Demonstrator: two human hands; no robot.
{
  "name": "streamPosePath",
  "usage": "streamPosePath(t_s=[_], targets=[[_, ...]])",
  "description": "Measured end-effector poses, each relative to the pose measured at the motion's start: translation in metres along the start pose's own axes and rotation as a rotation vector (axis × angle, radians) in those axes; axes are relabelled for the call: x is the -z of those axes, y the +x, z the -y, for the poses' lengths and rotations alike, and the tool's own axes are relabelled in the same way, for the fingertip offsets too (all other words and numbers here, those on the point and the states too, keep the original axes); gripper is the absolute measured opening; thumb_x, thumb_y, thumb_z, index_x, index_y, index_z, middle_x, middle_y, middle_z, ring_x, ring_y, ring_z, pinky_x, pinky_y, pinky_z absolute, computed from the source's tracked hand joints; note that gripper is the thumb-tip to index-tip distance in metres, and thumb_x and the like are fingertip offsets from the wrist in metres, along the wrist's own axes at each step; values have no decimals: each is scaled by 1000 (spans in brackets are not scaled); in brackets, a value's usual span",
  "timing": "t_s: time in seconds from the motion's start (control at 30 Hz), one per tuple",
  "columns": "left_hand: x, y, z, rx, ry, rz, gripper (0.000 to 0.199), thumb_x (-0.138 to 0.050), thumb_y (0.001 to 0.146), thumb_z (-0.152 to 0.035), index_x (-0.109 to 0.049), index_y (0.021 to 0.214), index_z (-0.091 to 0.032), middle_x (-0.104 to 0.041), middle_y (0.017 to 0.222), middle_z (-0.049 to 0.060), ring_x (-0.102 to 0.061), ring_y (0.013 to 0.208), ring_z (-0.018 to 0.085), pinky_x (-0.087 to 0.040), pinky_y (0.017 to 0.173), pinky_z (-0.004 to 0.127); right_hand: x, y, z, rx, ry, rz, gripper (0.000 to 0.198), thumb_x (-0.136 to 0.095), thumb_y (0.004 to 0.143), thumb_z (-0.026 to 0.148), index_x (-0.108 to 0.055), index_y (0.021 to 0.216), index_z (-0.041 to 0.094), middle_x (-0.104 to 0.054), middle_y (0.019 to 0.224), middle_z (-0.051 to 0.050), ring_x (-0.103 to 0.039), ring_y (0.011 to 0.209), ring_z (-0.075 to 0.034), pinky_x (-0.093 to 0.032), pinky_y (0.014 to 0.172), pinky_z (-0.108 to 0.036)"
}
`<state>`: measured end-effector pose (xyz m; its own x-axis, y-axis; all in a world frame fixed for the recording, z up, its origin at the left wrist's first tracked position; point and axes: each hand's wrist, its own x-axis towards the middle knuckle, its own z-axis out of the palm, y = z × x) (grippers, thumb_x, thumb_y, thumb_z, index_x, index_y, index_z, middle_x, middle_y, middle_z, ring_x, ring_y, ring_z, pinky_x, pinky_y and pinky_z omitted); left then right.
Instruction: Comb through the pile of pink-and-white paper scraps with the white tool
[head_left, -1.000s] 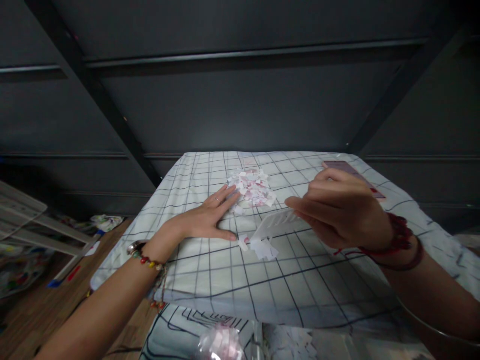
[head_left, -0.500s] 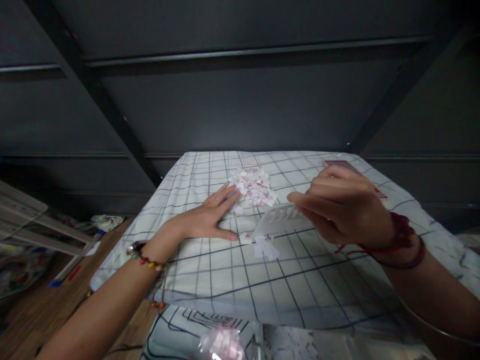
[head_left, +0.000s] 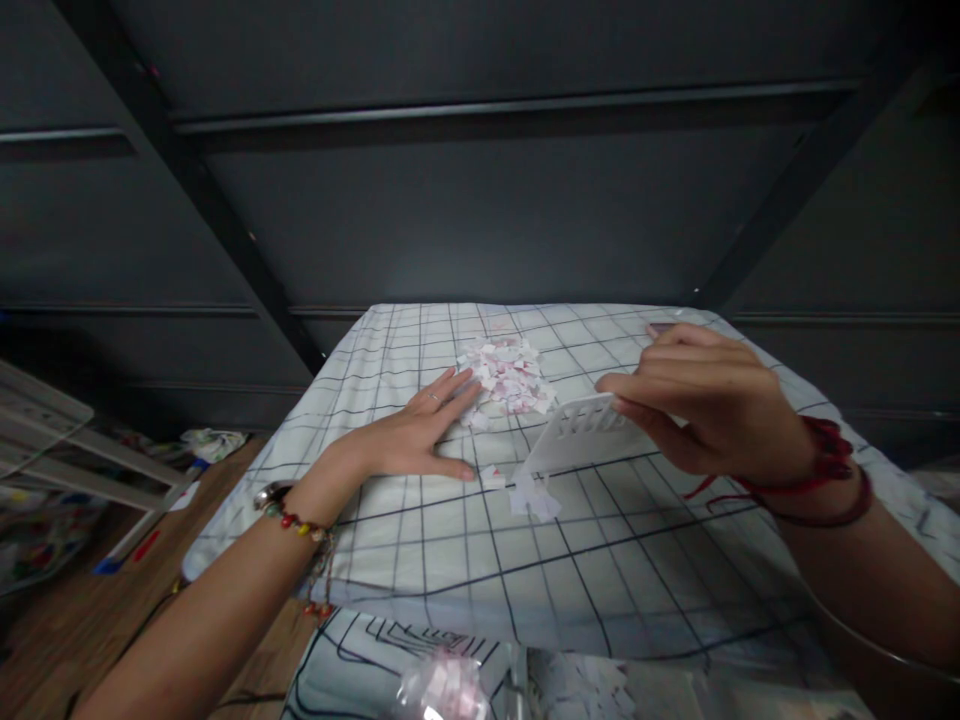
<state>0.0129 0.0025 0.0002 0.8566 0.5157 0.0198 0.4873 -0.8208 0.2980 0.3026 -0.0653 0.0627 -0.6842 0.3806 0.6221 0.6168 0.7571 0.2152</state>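
Slotted white plastic plate [head_left: 566,450], thin and flat with a row of narrow openings near its top, stands tilted over the bedcloth, pinched by its upper right corner between the closed thumb and curled fingers of the right hand [head_left: 701,400]. Its lower left corner comes down at a small cluster of torn paper scraps [head_left: 536,500]; whether it presses on them or just meets them I cannot tell. The left hand [head_left: 420,430] lies palm down, fingers spread and gripping nothing, fingertips at the near left edge of a larger heap of white and pink paper scraps [head_left: 508,375], with one loose scrap [head_left: 493,478] just beyond its thumb. The step in hand looks like gathering strays with the plate's edge; another stroke would call for a low edge and a light touch, since such scraps likely slide or scatter easily. Around all this spreads a white cloth with dark grid lines [head_left: 442,540]. Nearest the viewer sits a clear bag of pinkish pieces [head_left: 446,685]; beyond the cloth rises a dark panelled wall [head_left: 480,220], and a pale slatted frame [head_left: 142,490] stands at far left.
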Motion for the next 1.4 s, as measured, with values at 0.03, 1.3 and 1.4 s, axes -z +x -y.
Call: streamPosePath(t_s=[0.03,1.3,1.4], targets=[[0,0,0,-1,-1,0,96,-53,75,-63,7,140,-26,12,146,8,8,131,35,-9,105,51,0,-1,0,-7,17,-4,10,-46,79,17,-54,76,21,-45,51,4,-40,49,-10,-36,60,-29],[0,-1,0,-26,18,1,104,-58,70,-64,8,140,-27,12,146,9,8,130,37,-9,104,50,-10,8,16,97,61,-77,11,-44,81,14,-50,88,19,-41,53,6,-35,49,-9,-33,58,-29],[1,-1,-3,-36,28,0,106,-59,69,-65,9,140,-26,13,146,10,8,130,37,-8,104,51,-10,10,18,139,88,-60,11,-43,81,15,-50,88,19,-40,52,6,-33,48,-9,-32,56,-28]])
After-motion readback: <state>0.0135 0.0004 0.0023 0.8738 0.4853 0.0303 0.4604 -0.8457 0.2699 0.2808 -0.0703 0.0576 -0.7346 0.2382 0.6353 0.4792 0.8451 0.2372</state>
